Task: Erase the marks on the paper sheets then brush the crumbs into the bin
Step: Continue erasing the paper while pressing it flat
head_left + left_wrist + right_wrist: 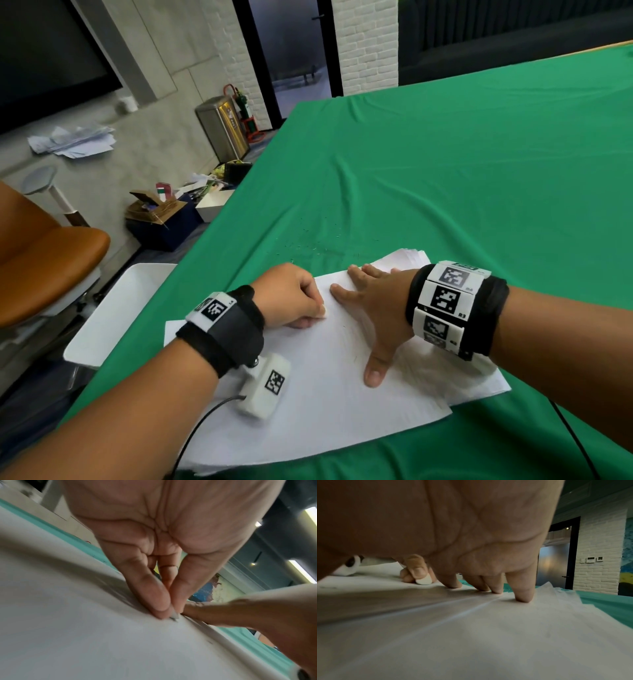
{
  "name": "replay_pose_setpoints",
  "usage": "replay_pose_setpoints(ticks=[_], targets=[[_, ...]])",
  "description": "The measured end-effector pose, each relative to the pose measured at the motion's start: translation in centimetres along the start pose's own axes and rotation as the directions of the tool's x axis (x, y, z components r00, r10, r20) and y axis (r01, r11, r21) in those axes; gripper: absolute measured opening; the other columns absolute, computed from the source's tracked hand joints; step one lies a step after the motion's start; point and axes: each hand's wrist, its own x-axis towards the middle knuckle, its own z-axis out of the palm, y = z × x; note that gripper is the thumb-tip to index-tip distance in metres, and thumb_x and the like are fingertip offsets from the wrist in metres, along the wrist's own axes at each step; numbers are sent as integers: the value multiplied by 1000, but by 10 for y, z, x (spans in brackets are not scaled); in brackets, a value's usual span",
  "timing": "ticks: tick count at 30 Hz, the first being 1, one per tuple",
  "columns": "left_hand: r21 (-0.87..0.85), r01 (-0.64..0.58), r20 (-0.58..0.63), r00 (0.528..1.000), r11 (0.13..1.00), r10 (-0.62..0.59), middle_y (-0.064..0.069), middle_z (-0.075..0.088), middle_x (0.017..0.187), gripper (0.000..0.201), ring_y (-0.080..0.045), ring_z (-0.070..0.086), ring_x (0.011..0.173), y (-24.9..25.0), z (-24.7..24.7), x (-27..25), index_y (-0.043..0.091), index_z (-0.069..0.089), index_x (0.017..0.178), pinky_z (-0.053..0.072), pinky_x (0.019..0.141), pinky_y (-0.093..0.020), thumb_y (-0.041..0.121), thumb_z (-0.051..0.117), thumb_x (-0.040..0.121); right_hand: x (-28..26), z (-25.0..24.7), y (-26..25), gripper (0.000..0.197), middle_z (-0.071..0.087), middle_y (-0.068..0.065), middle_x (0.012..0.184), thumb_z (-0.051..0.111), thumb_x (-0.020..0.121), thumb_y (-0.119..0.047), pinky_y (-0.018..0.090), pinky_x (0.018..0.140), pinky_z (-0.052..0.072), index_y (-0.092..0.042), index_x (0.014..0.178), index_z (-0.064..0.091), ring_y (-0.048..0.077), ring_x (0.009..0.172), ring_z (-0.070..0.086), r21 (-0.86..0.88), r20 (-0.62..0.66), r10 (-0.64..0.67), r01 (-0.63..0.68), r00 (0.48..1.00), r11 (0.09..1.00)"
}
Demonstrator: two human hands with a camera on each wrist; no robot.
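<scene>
Head view: my largest sight is the green cloth [445, 171] over the table, wrinkled into soft folds. On its near part lies the stack of paper sheets [325, 394], white, loosely fanned so the corners splay; the top sheet shows only a few faint grey specks near my right thumb. A white bin [113, 315] sits just off the table's left edge, beside the sheets. My right hand [376, 308] lies flat on the top sheet, fingers spread and straight, pressing it down and holding nothing. My left hand [294, 298] is curled, thumb and fingertips pinching a small white eraser [423, 580] against the paper just beside my right index finger. Tiny crumbs [318, 245] dot the cloth beyond the sheets. My wristbands carry black-and-white square codes; one reads "R3".
</scene>
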Motion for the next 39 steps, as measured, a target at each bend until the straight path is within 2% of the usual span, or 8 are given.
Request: replay_pose_setpoints(ticks=[7, 12, 16, 23, 28, 32, 36, 39], targets=[[175, -120, 205, 975, 977, 83, -7, 75, 71, 6, -17, 68, 61, -2, 21, -35, 15, 71, 82, 62, 70, -41, 10, 75, 82, 0, 0, 0, 153, -20, 12, 170, 81, 54, -83, 67, 123, 10, -34, 161, -17, 34, 158, -8, 2, -13, -5, 5, 1000, 1000], [-270, -126, -248, 967, 954, 58, 1, 65, 86, 10, -9, 66, 66, -20, -2, -35, 16, 68, 102, 53, 57, -24, 8, 66, 96, -3, -1, 0, 154, -12, 13, 170, 82, 51, -83, 64, 124, 16, -33, 161, -12, 33, 159, -2, 3, -58, -30, 30, 998, 1000], [-898, -73, -146, 980, 433, -138, -3, 62, 80, 24, -12, 60, 66, -48, -13, -34, 8, 64, 118, 54, 55, -22, 1, 63, 94, -6, 0, 0, 153, -10, 10, 171, 84, 50, -81, 58, 126, 15, -31, 162, -9, 31, 159, 0, 13, -81, -48, 49, 996, 999], [-993, -35, -20, 992, -113, -128, -4, 62, 81, 23, -11, 61, 63, -81, -6, -30, 11, 67, 106, 54, 55, -21, 7, 68, 83, -4, -10, 9, 120, -3, 6, 172, 60, 57, -95, 52, 126, 6, -32, 156, 37, 30, 158, -13, 88, -185, -64, 81, 981, 993], [-996, -63, -58, 996, -67, -74, -5, 61, 77, 22, -11, 59, 61, -78, -3, -33, 10, 67, 100, 54, 53, -22, 8, 71, 78, -15, -14, 34, 74, 50, -18, 151, 61, 57, -97, 32, 115, 41, -46, 109, 71, 7, 140, 48, 435, -446, -167, 376, 880, 819], [-997, -74, -72, 995, -37, -66, -5, 62, 76, 24, -12, 59, 64, -78, -3, -36, 10, 66, 103, 55, 55, -22, 8, 71, 79, -29, -14, 2, 59, 73, -4, 123, 79, 81, -59, 35, 103, 49, -7, 109, 73, 12, 121, 64, 721, -71, -501, 391, 863, 572], [-996, -84, -85, 996, 33, -37, -6, 61, 76, 19, -14, 58, 65, -79, -2, -34, 8, 65, 104, 54, 57, -23, 4, 69, 86, -17, -6, -13, 39, 57, 26, 133, 54, 105, -28, 39, 109, 38, 2, 129, 56, 24, 126, 56, 827, 45, -690, 360, 722, 431], [-995, -86, -87, 996, 45, -19, -6, 60, 75, 17, -15, 57, 65, -81, 0, -32, 7, 65, 103, 54, 58, -25, 3, 68, 87, 10, 4, 1, 49, 42, 37, 148, 59, 103, -22, 52, 113, 38, 9, 139, 49, 44, 135, 49, 954, -22, -585, 193, 811, 231]])
